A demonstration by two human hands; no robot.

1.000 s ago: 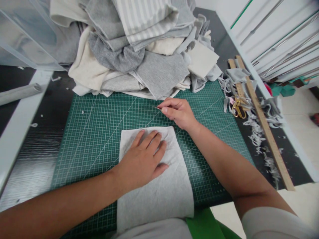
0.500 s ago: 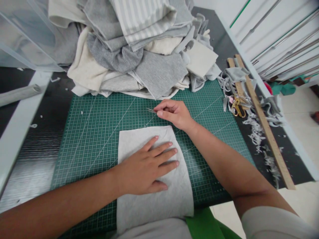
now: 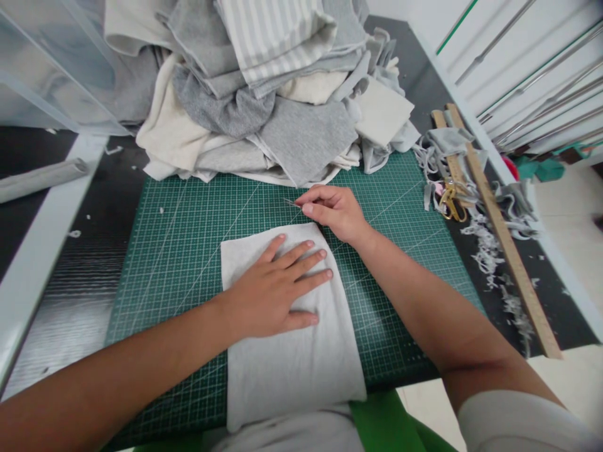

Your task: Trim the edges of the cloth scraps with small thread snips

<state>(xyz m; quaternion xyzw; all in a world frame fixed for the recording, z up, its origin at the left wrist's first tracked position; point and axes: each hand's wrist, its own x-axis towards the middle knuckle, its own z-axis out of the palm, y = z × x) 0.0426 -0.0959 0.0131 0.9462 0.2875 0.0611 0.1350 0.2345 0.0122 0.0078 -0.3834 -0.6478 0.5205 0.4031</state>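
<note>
A light grey piece of fabric lies flat on a green cutting mat, its near end reaching the mat's front edge. Resting on it with spread fingers is my left hand, palm down. Just beyond the fabric's far right corner, my right hand pinches a slim metal tool with pointed tips aimed left. Most of that tool is hidden in the fingers, so its exact kind cannot be made out.
A big heap of grey, cream and striped fabric covers the back. On the right lie wooden rulers, gold-handled scissors and fabric scraps. At left are a clear plastic bin and a grey roll.
My left hand and the fabric under it have slid away from me, towards the heap. My right hand stays nearly in place, still pinching the metal tool.
</note>
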